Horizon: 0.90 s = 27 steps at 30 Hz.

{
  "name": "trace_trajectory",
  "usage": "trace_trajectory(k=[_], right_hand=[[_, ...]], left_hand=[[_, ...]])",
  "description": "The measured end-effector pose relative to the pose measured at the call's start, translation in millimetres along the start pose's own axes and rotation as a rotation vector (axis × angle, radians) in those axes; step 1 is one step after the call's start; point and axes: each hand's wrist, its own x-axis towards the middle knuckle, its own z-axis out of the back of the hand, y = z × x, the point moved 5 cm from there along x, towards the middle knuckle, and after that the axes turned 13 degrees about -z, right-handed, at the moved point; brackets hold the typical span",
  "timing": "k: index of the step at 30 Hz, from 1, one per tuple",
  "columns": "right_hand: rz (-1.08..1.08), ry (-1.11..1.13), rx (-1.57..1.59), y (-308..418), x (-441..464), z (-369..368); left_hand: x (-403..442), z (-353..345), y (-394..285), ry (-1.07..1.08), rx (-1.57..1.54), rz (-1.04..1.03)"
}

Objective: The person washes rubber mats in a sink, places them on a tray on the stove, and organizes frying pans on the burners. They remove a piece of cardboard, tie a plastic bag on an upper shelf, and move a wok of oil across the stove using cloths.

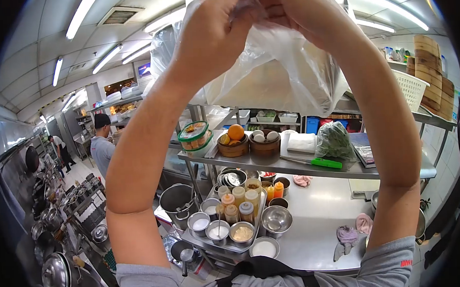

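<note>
Both my arms are raised in front of my head. High at the top edge, my left hand (212,36) has its fingers closed on the gathered edge of a clear plastic bag (283,64). My right hand (309,14) grips the same bag close beside it, fingers curled. Part of the fingers is cut off by the frame. The bag hangs down behind my wrists, above the upper steel shelf, and something pale beige shows through it. Whether that lies inside or behind the bag I cannot tell.
On the steel shelf (215,157) stand a green-lidded container (195,137), two bamboo steamers (234,147), bagged greens (334,141) and a green-handled knife (326,163). Below are squeeze bottles (246,210), metal bowls (277,219) and cloths (347,236). A co-worker (101,144) stands left, near stoves.
</note>
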Motion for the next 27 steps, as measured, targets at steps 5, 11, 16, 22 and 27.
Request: trace_trajectory(k=[5,11,16,22,27], right_hand=[[0.108,-0.396,-0.471,14.2,3.0,24.3],[0.224,-0.548,0.01,-16.0,22.0,66.8],[0.154,-0.666,-0.367,-27.1,8.7,78.1],[0.454,-0.845,-0.748,-38.9,29.1,97.3],[0.25,-0.748,-0.824,-18.6,19.6,73.8]], left_hand=[[-24.9,7.5,25.6,-0.192,-0.048,0.275],[-52.3,34.7,102.2,-0.28,-0.682,0.828],[-48.4,26.5,157.1,-0.245,-0.91,0.878],[-10.1,43.7,89.4,0.073,-0.923,0.546],[-14.2,14.5,102.0,0.612,0.212,-0.009]])
